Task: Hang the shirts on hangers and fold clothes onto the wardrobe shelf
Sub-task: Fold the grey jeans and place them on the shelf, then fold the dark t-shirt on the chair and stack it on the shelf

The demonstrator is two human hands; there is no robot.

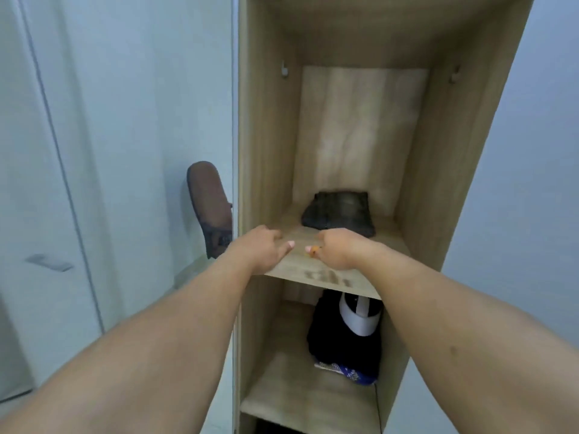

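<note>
Lying at the back of the upper wardrobe shelf (360,278), a folded dark garment (340,214) is resting flat, centred between the side walls, with its longer edge running left to right and its near edge facing the person.

Both hands are hovering over the front half of the same shelf, just short of the garment. The right hand (336,249) is sitting nearer to it, almost at the garment's near right corner, though whether it is touching the cloth cannot be told. Its fingers are curling inward and gripping nothing visible. The left hand (266,249) is sitting further to the left, apart from the garment, with fingers loosely bent, thumb extended, and holding nothing.

The garment is therefore lying straight ahead of and slightly beyond both hands.

On the lower shelf (297,399), a dark bundle (338,343) with a white cap (360,317) on top is sitting against the right wall. Outside the wardrobe, a brown chair back (210,205) is showing to the left.
</note>
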